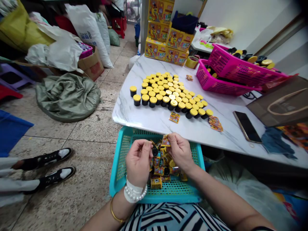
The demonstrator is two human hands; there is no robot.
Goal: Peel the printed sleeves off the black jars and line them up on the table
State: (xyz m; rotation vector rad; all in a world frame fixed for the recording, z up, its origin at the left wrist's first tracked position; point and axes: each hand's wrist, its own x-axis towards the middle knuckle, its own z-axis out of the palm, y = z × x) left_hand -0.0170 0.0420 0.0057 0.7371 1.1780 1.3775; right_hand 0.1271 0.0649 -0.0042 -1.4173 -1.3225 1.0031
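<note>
My right hand (181, 151) pinches a small printed sticker (166, 141), orange and yellow, between thumb and fingertips. To its left, my left hand (140, 157) is closed in a pinch; what sits between its fingertips is too small to make out. Both hands are over a turquoise basket (115, 175) that holds several small black tubs wrapped in printed labels (156, 183). On the marble-patterned table, black tubs with yellow lids (152, 101) stand upright in a tight group. One loose sticker (174, 117) lies in front of them, and a fanned stack of stickers (215, 124) lies to the right.
Pink baskets (228, 77) full of lids and tubs are stacked at the table's right rear. Yellow printed boxes (155, 49) and a tape roll (192, 62) stand at the back. A phone (247, 126) lies on the right. Another person's shoes (55, 178) are at the left.
</note>
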